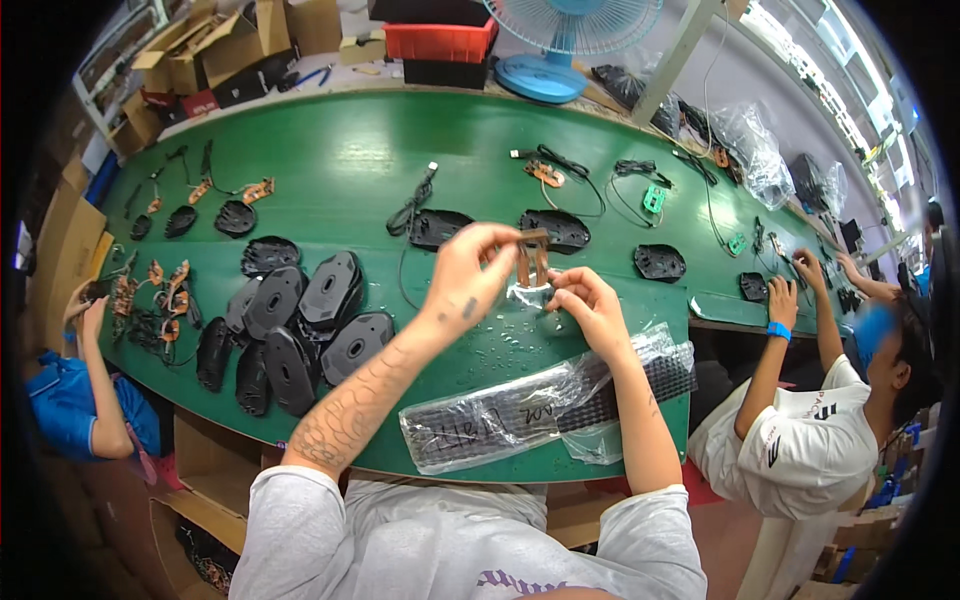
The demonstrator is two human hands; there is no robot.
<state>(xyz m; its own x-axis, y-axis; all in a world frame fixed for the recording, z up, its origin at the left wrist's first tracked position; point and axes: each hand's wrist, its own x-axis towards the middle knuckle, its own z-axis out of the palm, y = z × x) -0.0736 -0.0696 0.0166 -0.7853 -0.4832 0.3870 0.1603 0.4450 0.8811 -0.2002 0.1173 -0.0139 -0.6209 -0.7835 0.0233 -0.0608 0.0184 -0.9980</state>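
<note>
- Fingers of the left hand (470,268) pinch the top edge of a small brown flat circuit strip (532,258), held up at the centre of the frame above the green desk (350,150).
- Fingers of the right hand (590,305) are closed narrowly on a bit of clear film (527,296) hanging just below the strip.
- Judged from this, the step in hand is peeling or unwrapping the strip; the next move calls for a steady pinch above and a gentle pull below.
- The strip looks thin, tan-brown and slotted, upright between both hands.
- A clear plastic bag of dark ribbed parts (530,405) lies on the desk near the lower edge.
- Black moulded mouse shells (300,330) are heaped at left centre.
</note>
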